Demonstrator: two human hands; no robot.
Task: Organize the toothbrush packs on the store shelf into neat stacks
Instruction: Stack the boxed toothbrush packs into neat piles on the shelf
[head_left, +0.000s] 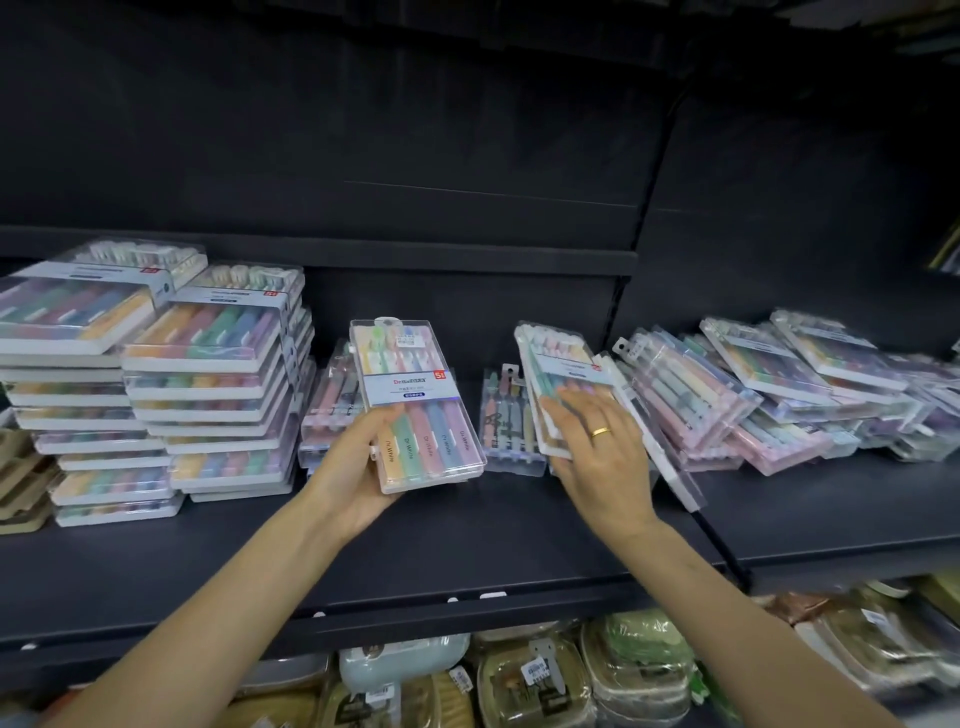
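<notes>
My left hand (358, 467) grips the lower end of a clear toothbrush pack (415, 400) with pastel handles, held up above the dark shelf (415, 551). My right hand (597, 447), with a gold ring, lies with fingers spread on a leaning pack (561, 374) at the shelf's middle. Two tall stacks of packs (208, 379) stand at the left. A small low stack (332, 410) sits behind the held pack. A loose, slanted heap of packs (779, 395) spreads to the right.
A narrow pack (506, 415) stands between my hands. Brown cardboard trays (21, 483) sit at the far left. The shelf below holds wrapped goods (571, 670). A dark back panel and an upright divider (623, 291) bound the shelf.
</notes>
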